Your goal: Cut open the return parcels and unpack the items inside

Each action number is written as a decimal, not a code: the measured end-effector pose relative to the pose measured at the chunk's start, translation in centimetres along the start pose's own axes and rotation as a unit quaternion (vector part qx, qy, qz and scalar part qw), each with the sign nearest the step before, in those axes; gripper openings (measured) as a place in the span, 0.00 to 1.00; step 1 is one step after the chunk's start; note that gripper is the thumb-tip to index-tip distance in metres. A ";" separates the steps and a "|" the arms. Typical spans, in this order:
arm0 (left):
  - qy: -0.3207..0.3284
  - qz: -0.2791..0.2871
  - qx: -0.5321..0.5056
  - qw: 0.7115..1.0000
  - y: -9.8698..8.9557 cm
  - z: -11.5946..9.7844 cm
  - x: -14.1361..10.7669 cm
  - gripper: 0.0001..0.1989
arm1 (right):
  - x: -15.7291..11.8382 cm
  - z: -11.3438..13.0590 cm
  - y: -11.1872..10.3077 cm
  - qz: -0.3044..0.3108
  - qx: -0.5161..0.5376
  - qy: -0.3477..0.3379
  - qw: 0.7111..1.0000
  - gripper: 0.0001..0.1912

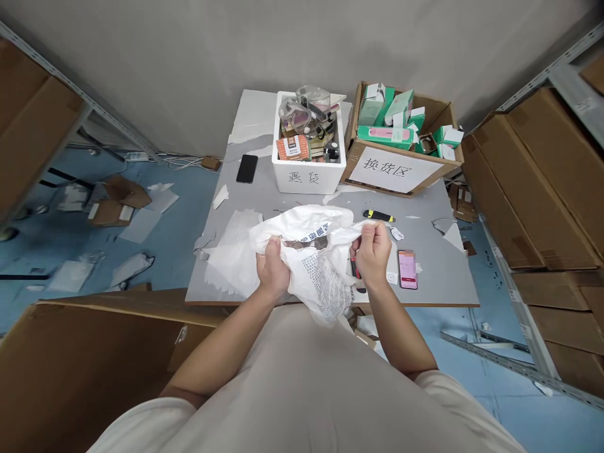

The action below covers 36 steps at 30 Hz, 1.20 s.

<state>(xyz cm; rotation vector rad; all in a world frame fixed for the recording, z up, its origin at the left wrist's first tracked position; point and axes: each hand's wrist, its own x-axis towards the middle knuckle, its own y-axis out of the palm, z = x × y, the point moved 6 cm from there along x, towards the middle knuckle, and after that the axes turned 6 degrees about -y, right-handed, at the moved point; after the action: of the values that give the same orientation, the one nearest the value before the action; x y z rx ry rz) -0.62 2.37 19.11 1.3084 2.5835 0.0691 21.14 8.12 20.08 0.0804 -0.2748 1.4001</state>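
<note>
A white plastic mailing bag (325,277) with blue and black printing is held over the front of the table, its mouth spread apart. My left hand (274,267) grips the left side of its rim, thumb on top. On the other side my right hand (372,251) pinches a bunched corner of the bag. Something dark and clear shows inside the opening, too hidden to name. Behind my right hand a red and black tool (355,267) is partly covered. A yellow and black utility knife (379,216) lies just beyond that hand.
A white foam box (309,179) of mixed goods and a cardboard box (396,170) of green cartons stand at the table's back. A black phone (246,168) lies left, a lit phone (408,269) right. A large open carton (94,365) is at my left; shelves (542,176) flank the right.
</note>
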 end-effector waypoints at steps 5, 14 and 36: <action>0.030 0.073 -0.035 0.996 1.0 0.2 0.5 0.29 | -0.2 3.8 -2.7 -0.109 -0.077 -0.160 0.978 0.14; 0.052 0.301 -0.053 0.951 3.0 -0.6 1.3 0.36 | -2.9 8.7 4.1 0.381 -0.224 -0.397 0.805 0.20; 0.032 0.215 0.212 0.953 0.3 4.7 0.5 0.25 | 2.4 6.7 3.1 0.226 -0.477 -0.351 0.774 0.13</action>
<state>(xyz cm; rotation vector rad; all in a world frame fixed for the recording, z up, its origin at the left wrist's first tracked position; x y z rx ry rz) 0.42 2.61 14.54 2.0345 2.3939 -0.3928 17.49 9.51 26.77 -0.3378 -1.7032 1.4946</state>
